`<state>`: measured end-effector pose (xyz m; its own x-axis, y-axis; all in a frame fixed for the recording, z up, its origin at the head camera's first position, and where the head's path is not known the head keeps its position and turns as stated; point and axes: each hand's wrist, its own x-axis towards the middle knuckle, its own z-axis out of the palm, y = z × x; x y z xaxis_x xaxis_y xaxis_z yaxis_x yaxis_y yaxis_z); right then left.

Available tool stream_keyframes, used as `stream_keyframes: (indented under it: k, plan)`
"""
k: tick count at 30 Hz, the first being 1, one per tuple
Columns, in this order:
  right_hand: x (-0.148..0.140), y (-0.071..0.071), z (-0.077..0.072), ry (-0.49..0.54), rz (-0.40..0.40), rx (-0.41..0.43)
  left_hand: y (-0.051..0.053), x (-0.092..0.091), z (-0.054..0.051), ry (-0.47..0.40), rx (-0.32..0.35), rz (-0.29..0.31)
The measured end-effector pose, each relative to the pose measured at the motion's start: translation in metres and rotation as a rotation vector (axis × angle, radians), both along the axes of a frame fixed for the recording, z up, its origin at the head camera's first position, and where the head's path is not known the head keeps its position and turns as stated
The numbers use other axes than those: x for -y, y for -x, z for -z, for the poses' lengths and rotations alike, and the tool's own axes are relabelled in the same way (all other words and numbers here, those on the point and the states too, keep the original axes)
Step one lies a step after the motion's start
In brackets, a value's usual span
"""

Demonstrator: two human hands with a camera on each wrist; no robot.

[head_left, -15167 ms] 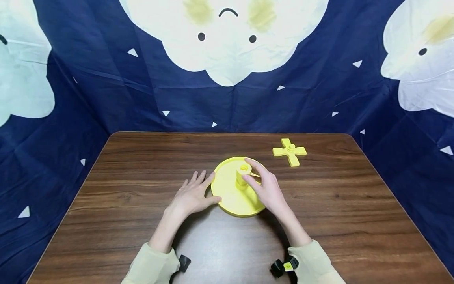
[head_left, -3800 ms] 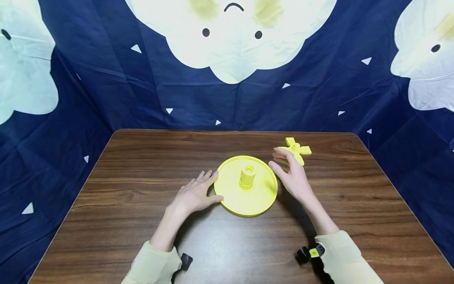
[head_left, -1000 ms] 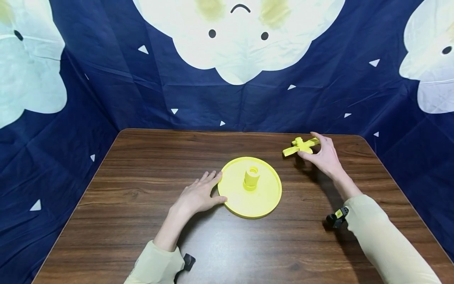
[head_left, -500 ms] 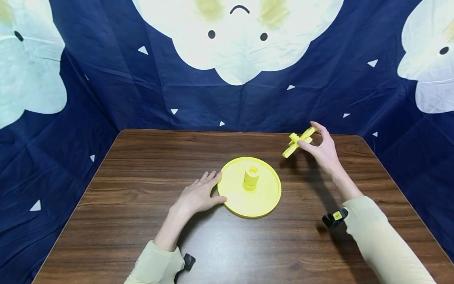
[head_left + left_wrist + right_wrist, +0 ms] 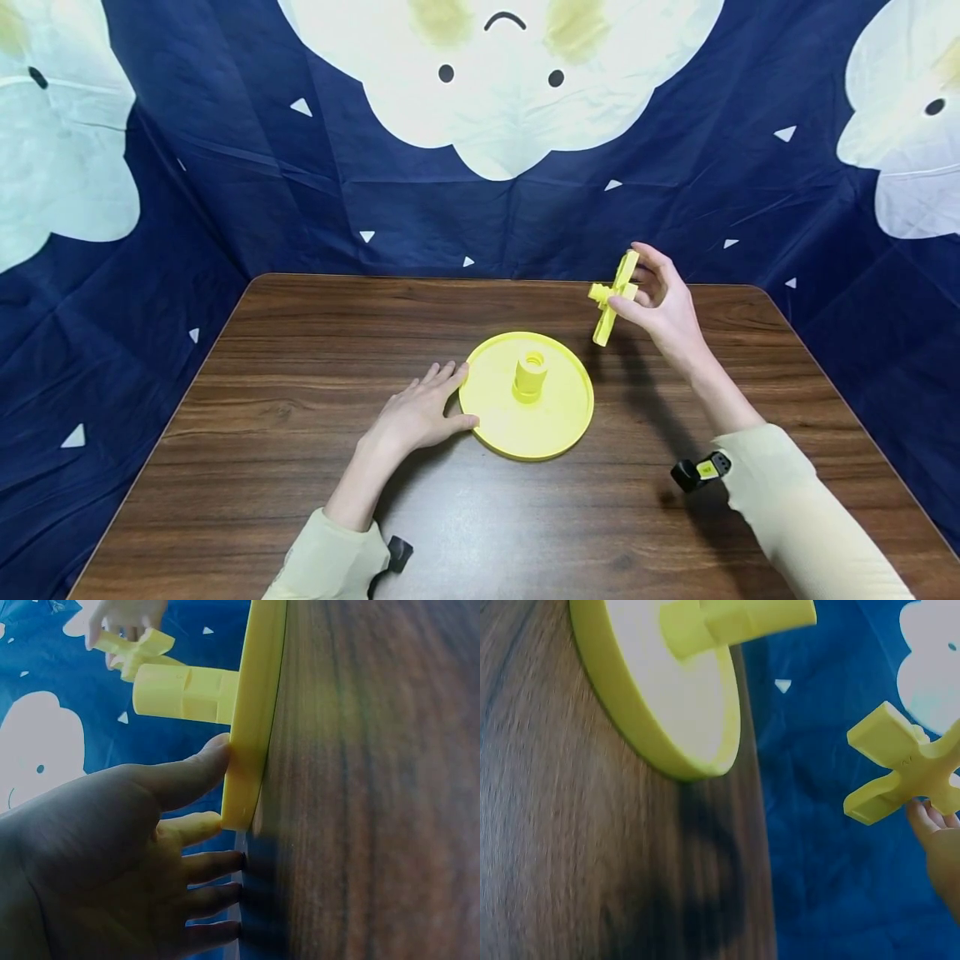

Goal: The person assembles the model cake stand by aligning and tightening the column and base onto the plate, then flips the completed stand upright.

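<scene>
A round yellow disc with a raised rim lies flat on the table, and a hollow yellow post with a threaded-looking opening stands upright at its centre. My left hand rests at the disc's left side, thumb and index finger touching the rim, the other fingers straight on the tabletop. Above the table, right of the disc, my right hand grips a yellow four-armed cross piece between thumb and fingers. The cross is tilted nearly on edge, with its central ridged stub pointing left.
The brown wood-grain table ends at the back against a dark blue cloth printed with white clouds. Cloth also hangs along both sides. A small black camera sits on the right wrist, another black device on the left.
The right hand, earlier at the post, has since picked up the cross from the back right. Over the last second it raises the cross, tips it up and brings it left. The left hand stays put.
</scene>
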<state>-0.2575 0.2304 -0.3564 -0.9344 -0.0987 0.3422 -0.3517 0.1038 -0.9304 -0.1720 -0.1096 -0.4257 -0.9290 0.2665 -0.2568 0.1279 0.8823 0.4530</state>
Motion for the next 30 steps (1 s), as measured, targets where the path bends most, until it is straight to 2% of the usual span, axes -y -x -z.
stream_keyframes:
  k: [4, 10, 14, 21, 30]
  plan:
    - [0.008, -0.006, -0.005, -0.025, -0.054, -0.021, 0.000, -0.001, 0.000, -0.003, -0.001, 0.005]
    - [0.021, -0.016, -0.010, -0.215, -0.107, -0.090, 0.000, -0.001, 0.001, -0.004, 0.000, 0.005]
    - [0.029, -0.021, -0.010, -0.299, -0.146, -0.153, -0.001, -0.001, 0.001, -0.002, -0.002, 0.004]
    - [0.042, -0.028, -0.010, -0.510, -0.169, -0.252, 0.000, -0.001, 0.002, 0.007, -0.002, 0.007]
    - [0.056, -0.034, -0.012, -0.655, -0.274, -0.299, 0.000, 0.000, 0.000, 0.007, -0.008, 0.008]
